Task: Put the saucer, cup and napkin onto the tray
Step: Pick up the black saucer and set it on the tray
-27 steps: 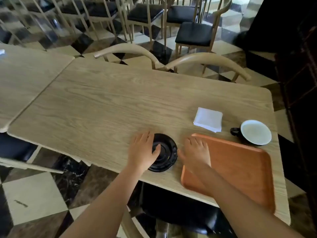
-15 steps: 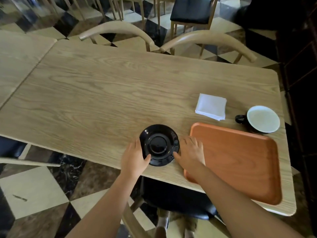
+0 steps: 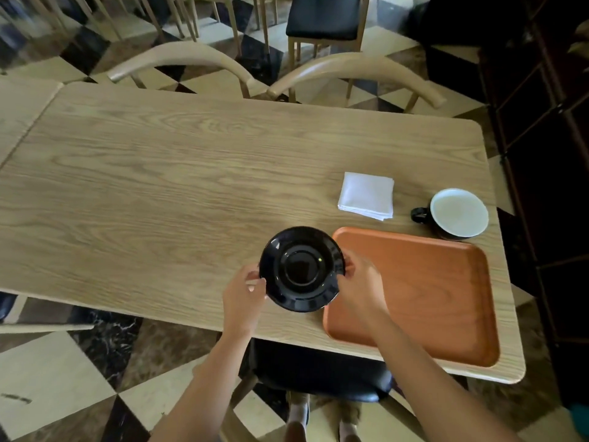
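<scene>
Black and glossy, the saucer (image 3: pixel 302 269) is pinched at opposite rims by the left hand (image 3: pixel 243 297) and the right hand (image 3: pixel 361 283), poised at the near-left corner of the orange tray (image 3: pixel 414 295), which lies directly to its right on the worktop (image 3: pixel 191 186).

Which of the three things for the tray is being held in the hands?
The black saucer: the left hand and right hand grip its edges. The white napkin and the cup sit untouched on the table.
</scene>
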